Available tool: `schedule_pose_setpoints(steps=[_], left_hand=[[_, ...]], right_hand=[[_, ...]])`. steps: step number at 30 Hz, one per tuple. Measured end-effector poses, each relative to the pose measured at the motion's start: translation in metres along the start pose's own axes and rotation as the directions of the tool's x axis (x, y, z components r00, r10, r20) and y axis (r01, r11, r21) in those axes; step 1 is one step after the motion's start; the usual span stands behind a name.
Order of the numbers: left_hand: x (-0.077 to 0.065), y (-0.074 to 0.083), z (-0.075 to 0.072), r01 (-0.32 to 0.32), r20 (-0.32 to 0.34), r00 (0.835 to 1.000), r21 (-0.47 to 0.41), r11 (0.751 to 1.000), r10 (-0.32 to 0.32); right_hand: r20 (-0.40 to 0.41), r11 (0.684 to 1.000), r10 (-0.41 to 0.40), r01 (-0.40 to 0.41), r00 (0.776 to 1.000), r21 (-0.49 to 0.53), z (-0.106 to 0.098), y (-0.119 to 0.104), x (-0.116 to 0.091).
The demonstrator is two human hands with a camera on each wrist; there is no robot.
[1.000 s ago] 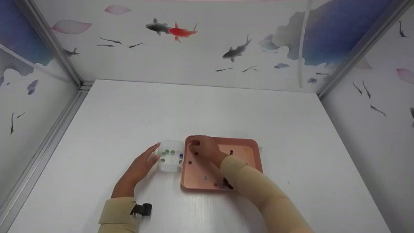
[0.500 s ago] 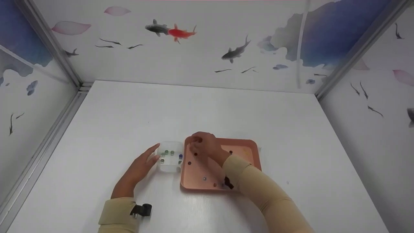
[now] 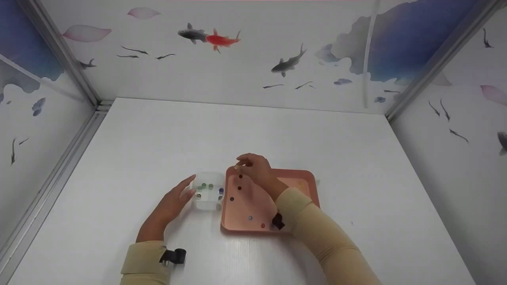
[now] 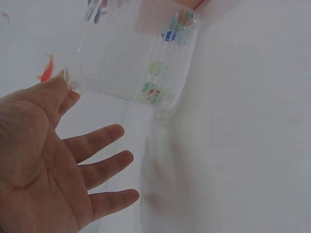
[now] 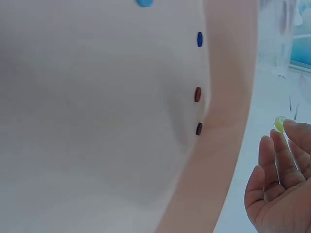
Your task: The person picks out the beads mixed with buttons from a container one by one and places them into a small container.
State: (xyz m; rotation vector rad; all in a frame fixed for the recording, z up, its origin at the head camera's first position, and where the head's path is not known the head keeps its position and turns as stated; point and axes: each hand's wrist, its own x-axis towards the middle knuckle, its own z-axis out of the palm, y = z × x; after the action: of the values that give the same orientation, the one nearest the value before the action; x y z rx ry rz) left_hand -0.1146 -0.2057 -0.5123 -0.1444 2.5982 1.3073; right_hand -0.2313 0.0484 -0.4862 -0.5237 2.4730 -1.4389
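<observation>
In the head view my left hand (image 3: pixel 170 204) stays beside a clear plastic box (image 3: pixel 208 205) that has several green and blue marbles in it. Its thumb and index finger meet the box at the rim, while the other fingers are spread and straight in the left wrist view. My right hand (image 3: pixel 257 170) is over the back left corner of a pink tray (image 3: pixel 273 232). Between thumb and fingertips it pinches a clear marble with a yellow core (image 5: pixel 279 124). Dark marbles (image 3: pixel 239 188) lie along the tray's left side.
Near the tray's front lie a pale blue marble (image 3: pixel 250 218) and a red marble (image 3: pixel 263 225). Yellowish marbles (image 3: pixel 301 184) show at the back right. The box stands close against the tray's left edge. Printed walls enclose the white table (image 3: pixel 158 126).
My right hand has lifted from the tray's back left corner and shifted back and slightly right, a marble in its fingertips. A dark marble there is uncovered. The left hand is still.
</observation>
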Motion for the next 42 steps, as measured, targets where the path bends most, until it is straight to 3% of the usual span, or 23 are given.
schedule_pose_setpoints(steps=[7,13,22,29,37,42], left_hand=[[0.001,-0.001,0.000,-0.008,0.002,1.000,0.008,1.000,0.008],[0.000,-0.002,0.000,-0.022,0.008,1.000,0.006,1.000,0.022],[-0.001,-0.002,0.000,-0.034,0.011,0.999,-0.008,0.999,0.034],[-0.001,0.001,-0.002,-0.014,0.012,1.000,-0.021,1.000,0.014],[-0.002,0.003,-0.004,-0.029,0.006,1.000,0.023,0.999,0.029],[-0.001,0.004,-0.004,-0.014,0.013,1.000,0.031,0.999,0.013]], right_hand=[[-0.023,0.989,0.091,-0.087,0.996,0.121,-0.003,-0.005,0.000],[-0.038,0.979,0.060,-0.051,0.997,0.198,-0.003,-0.009,-0.002],[-0.050,0.970,0.064,-0.050,0.997,0.237,0.002,-0.014,-0.002],[-0.045,0.970,-0.007,0.018,0.999,0.242,0.008,-0.017,-0.004],[-0.038,0.971,0.055,-0.045,0.998,0.235,0.011,-0.025,-0.005],[-0.030,0.977,0.050,-0.043,0.998,0.208,0.011,-0.026,-0.006]])
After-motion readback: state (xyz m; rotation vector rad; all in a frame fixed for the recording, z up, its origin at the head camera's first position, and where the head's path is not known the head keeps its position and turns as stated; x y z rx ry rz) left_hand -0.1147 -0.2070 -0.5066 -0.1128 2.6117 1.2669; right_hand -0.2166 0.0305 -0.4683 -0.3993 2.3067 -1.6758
